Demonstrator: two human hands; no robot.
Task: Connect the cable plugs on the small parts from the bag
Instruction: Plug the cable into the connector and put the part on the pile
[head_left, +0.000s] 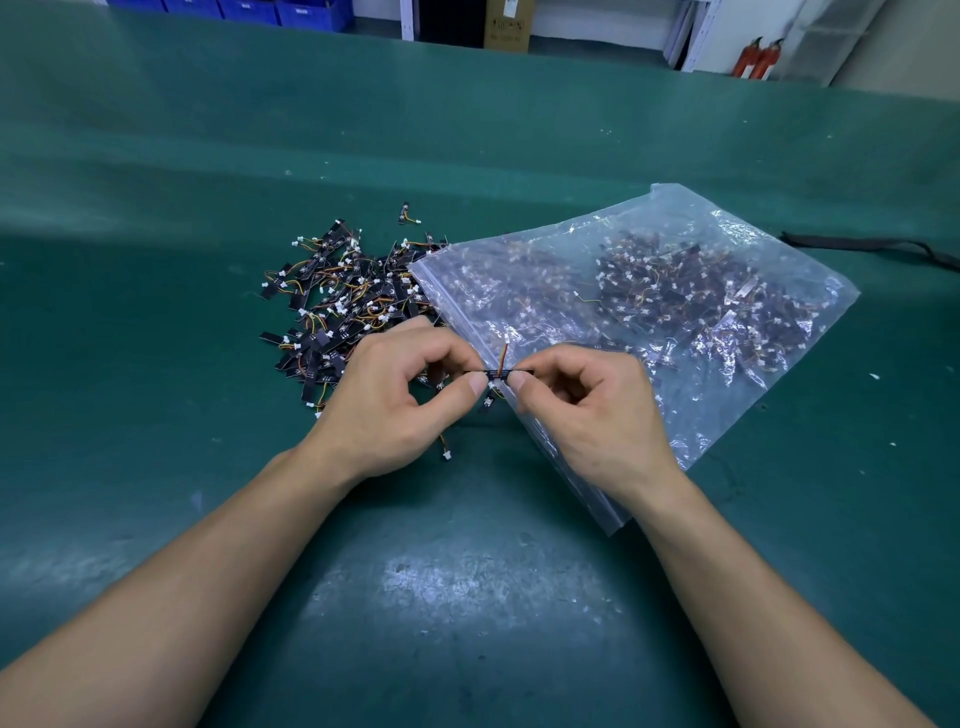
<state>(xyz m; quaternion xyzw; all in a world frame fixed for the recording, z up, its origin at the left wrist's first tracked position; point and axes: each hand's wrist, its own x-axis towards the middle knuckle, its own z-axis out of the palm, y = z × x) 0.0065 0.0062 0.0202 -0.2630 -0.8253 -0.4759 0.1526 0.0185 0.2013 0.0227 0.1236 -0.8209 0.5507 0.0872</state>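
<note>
Both hands are working close together just above the green tabletop (467, 597), thumb tips nearly touching. The left hand (384, 400) is pinching one end of a thin black part (497, 371) between thumb and forefinger, its other fingers curling underneath. The right hand (597, 421) is pinching the other end the same way. The part is sitting level between them, over the near edge of the bag (675, 312), and a short orange-red wire (505, 352) is sticking up from its middle. Whether a plug is seated is too small to tell. The clear zip bag is lying flat to the right, holding many more such parts. Beside its mouth, behind the left hand, a pile (337, 296) of black parts with coloured wires and white plugs is spreading over the tabletop, and one stray (408, 213) is lying apart beyond it. A white plug (445, 453) is showing just beside the left wrist. A black strap (862, 243) is lying at the far right.
</note>
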